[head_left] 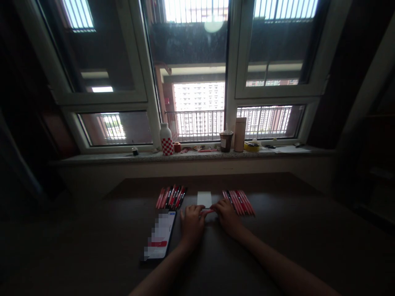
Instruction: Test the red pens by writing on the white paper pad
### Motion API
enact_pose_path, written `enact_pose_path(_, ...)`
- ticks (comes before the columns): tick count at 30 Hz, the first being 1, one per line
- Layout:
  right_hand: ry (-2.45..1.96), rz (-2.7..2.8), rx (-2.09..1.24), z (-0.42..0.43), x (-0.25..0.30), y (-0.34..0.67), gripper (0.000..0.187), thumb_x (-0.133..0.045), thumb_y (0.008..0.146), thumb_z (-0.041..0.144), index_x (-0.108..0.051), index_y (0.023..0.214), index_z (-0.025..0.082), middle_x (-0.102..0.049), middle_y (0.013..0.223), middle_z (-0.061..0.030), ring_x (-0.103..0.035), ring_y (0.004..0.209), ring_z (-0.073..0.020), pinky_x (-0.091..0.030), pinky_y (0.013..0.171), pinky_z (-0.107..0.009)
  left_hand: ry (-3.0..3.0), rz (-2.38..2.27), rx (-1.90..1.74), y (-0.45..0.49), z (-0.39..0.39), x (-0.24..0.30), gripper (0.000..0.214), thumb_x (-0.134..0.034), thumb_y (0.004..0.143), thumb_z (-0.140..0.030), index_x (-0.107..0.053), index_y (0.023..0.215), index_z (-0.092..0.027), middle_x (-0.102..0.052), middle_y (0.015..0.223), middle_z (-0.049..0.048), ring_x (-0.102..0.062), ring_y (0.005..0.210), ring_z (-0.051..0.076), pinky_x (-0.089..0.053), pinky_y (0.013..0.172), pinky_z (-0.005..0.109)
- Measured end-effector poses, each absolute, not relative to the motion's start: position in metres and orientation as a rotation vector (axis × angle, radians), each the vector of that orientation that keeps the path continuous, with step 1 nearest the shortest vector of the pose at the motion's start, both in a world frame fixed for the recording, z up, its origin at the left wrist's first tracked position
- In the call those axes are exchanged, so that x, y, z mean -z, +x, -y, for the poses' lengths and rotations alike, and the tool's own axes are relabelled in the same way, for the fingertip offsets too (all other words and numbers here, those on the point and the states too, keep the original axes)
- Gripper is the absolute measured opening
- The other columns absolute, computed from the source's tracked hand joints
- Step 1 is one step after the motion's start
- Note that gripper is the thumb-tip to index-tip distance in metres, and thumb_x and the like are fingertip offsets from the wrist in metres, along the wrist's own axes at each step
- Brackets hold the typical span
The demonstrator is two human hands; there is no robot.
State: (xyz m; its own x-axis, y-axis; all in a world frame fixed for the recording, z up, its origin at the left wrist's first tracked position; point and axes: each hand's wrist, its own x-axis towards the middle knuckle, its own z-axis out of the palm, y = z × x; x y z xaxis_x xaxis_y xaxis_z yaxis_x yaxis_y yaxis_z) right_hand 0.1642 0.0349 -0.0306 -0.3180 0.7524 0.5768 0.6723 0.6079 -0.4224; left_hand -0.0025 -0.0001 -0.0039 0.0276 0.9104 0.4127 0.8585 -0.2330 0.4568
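Pen [207, 211], pinkish: I am pinching opposite ends in left hand [193, 222] and right hand [227, 214], judging it light, stiff, perhaps slippery; favouring barrel near ends.

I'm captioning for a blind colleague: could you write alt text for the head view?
A left hand and right hand hold a red pen or pencil between them over a dark table, near a white card or paper. A left row and right row of pens or pencils flank it; a smartphone lies near the left row; windows rise beyond.
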Motion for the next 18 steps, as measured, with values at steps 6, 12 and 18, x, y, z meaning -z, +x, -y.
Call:
enact_pose_path(6, -1.116, 2.064, -0.12, -0.0322, 0.0283, 0.1636, 0.027, -0.045, 0.088, 0.007, -0.067, 0.099, 0.02, -0.061, 0.093, -0.007, -0.047, 0.096, -0.0217, -0.04, 0.086, -0.036, 2.196, -1.934, -0.888, -0.0015, 0.0007, 0.003, 0.026, -0.041, 0.09, -0.032, -0.067, 0.091, -0.024, -0.067, 0.104, 0.0041, -0.05, 0.107, 0.023, -0.022, 0.104, 0.051)
enact_pose_path(12, -1.125, 2.066, -0.126, -0.0311, 0.0267, 0.1635, 0.026, -0.045, 0.089, 0.009, -0.067, 0.098, 0.02, -0.061, 0.093, -0.0067, -0.047, 0.096, -0.0217, -0.039, 0.085, -0.035, 2.196, -1.883, -0.931, -0.0016, 0.0016, 0.0024, 0.02, -0.047, 0.088, -0.031, -0.065, 0.093, -0.026, -0.066, 0.104, 0.0037, -0.05, 0.106, 0.022, -0.022, 0.105, 0.048)
enact_pose_path(18, -1.124, 2.074, -0.132, -0.0315, 0.0267, 0.1638, 0.027, -0.045, 0.089, 0.008, -0.066, 0.1, 0.021, -0.062, 0.093, -0.0063, -0.047, 0.097, -0.0218, -0.039, 0.086, -0.036, 2.188, -1.853, -0.906, -0.0022, 0.0019, 0.0011, 0.014, -0.051, 0.084, -0.023, -0.063, 0.09, -0.025, -0.066, 0.104, 0.0026, -0.051, 0.107, 0.021, -0.019, 0.107, 0.047)
